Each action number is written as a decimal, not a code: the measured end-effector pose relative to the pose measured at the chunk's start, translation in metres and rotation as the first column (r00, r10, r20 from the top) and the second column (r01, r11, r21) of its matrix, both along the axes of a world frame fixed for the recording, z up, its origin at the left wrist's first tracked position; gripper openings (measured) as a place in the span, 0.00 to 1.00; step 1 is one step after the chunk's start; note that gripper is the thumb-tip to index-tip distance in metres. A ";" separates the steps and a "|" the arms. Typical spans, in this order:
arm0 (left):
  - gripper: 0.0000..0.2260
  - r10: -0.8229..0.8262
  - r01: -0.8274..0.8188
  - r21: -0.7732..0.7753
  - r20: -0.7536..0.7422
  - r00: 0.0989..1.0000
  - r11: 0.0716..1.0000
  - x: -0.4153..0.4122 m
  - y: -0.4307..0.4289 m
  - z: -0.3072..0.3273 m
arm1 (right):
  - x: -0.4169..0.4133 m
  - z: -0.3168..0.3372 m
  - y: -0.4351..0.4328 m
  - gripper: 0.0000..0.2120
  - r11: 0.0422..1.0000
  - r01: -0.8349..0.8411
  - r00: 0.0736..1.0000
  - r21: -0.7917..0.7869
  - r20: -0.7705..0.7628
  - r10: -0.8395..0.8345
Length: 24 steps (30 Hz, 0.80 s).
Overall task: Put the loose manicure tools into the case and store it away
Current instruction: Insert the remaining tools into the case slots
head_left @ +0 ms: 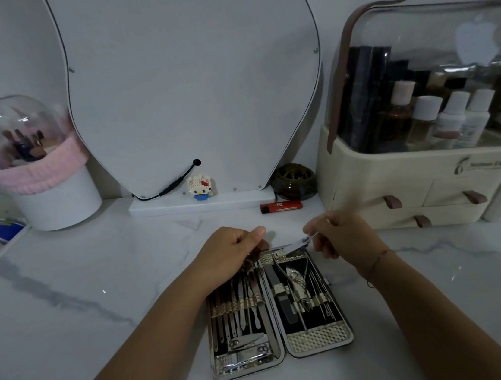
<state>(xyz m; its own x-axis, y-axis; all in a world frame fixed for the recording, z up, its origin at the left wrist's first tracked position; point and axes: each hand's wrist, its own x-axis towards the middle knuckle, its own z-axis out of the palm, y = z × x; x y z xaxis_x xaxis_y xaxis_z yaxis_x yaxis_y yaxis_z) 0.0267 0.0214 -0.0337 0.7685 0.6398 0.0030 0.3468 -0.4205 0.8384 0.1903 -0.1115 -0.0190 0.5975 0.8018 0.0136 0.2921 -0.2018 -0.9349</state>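
An open manicure case [321, 340] lies flat on the marble counter, both halves lined with black and filled with several metal tools under gold straps. My right hand [340, 235] pinches a small pair of scissors [294, 245], holding it just above the case's far edge. My left hand [234, 251] rests at the top of the case's left half with its fingers curled on the upper edge; what the fingertips touch is hidden.
A cream cosmetics organiser [409, 179] with drawers and a clear lid stands at the right. A red lighter [281, 206], a dark round burner [294, 181], a toy figure [201, 187], a mirror back and a brush holder [51, 195] line the wall.
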 end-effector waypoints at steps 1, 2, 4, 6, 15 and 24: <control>0.19 0.001 -0.001 0.001 -0.003 1.000 1.000 0.000 0.000 0.000 | 0.001 0.000 -0.001 0.08 0.999 -0.048 0.998 -0.005 0.030 0.048; 0.19 0.002 -0.002 0.002 -0.003 1.000 1.000 0.000 0.000 0.000 | 0.002 0.000 -0.002 0.07 0.995 -0.101 0.993 -0.021 0.067 0.102; 0.19 0.004 -0.004 0.002 -0.003 1.000 1.000 0.000 0.000 0.000 | 0.005 0.001 -0.005 0.06 0.982 -0.178 0.971 -0.069 0.146 0.187; 0.19 0.000 0.000 0.005 -0.004 1.000 1.000 0.000 0.000 0.001 | 0.008 0.001 -0.007 0.07 0.973 -0.207 0.953 -0.103 0.206 0.225; 0.19 0.009 -0.008 0.027 -0.025 1.000 1.000 0.001 -0.001 0.001 | -0.003 0.001 -0.003 0.09 0.933 -0.290 0.823 -0.213 0.442 0.356; 0.19 0.009 -0.008 0.017 -0.010 1.000 1.000 -0.002 -0.002 0.003 | -0.005 -0.004 0.000 0.08 0.983 -0.174 0.882 -0.065 0.434 0.184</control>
